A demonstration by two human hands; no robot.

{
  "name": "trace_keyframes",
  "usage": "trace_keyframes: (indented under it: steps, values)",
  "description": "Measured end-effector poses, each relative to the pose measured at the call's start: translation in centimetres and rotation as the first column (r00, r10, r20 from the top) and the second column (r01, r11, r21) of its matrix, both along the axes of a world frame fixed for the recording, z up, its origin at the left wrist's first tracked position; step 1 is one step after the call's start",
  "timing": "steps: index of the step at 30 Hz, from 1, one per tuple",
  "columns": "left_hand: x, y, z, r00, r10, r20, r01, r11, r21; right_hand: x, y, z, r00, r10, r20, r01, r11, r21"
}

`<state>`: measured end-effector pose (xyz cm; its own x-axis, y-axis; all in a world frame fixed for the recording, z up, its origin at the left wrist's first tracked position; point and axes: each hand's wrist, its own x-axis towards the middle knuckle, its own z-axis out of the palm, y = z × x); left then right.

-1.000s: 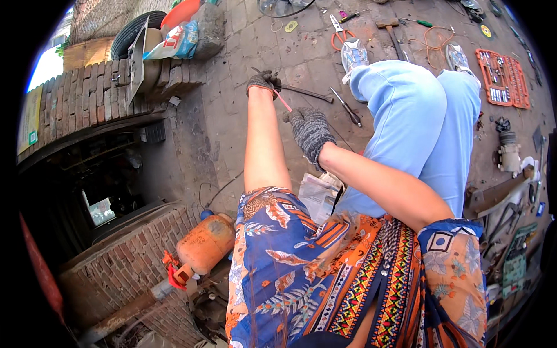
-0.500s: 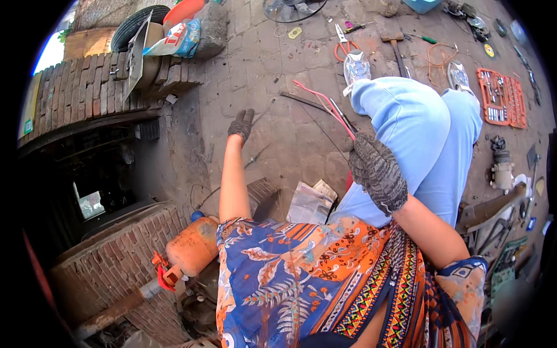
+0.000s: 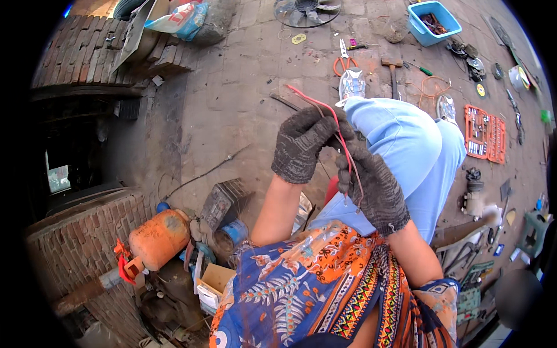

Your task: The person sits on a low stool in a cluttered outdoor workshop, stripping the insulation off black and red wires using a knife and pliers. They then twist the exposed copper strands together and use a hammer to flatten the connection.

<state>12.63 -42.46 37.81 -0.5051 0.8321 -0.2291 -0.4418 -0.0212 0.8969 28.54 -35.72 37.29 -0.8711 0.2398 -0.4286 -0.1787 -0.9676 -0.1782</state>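
Note:
Both of my hands, in grey knit gloves, are raised above my lap, close together. A thin pair of wires, one red [image 3: 320, 101] and one dull grey, runs down through them. My left hand [image 3: 307, 139] pinches the wires higher up, with fingers curled. My right hand [image 3: 371, 185] grips them lower down; their ends dangle by its thumb. My light blue trousers [image 3: 400, 139] are behind the hands, and a dark bar [image 3: 281, 102] lies on the paving beyond.
Scissors [image 3: 344, 58], a hammer [image 3: 392, 78], an open socket set [image 3: 484, 133] and a blue tub [image 3: 432, 23] lie ahead and right. At the left are an orange gas cylinder [image 3: 159, 238], a brick ledge [image 3: 75, 49] and a dark opening [image 3: 75, 145]. Clutter, including a cardboard box [image 3: 214, 281], sits beside me.
My left hand has come back from its outstretched position and joined my right hand on the wires. My right hand has moved downward with them since a second ago.

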Motion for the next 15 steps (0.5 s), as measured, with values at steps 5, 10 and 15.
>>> trace_keyframes:
  steps: [5, 10, 15]
  values:
    - [-1.2, 0.3, -1.6, 0.881, 0.253, 0.400, -0.339, 0.927, 0.160, 1.1, 2.3, -0.7, 0.983, -0.110, -0.144, 0.094, 0.989, -0.118]
    - [-0.9, 0.1, -2.7, 0.818, 0.272, 0.506, -0.405, 0.898, 0.172, 1.7, 1.3, -1.3, 0.990, 0.089, -0.112, -0.059, 0.966, 0.250]
    - [-0.2, 0.2, -1.7, 0.670, 0.292, 0.682, -0.508, 0.851, 0.135, 2.3, 1.1, -1.1, 0.975, 0.213, 0.057, -0.210, 0.813, 0.544]
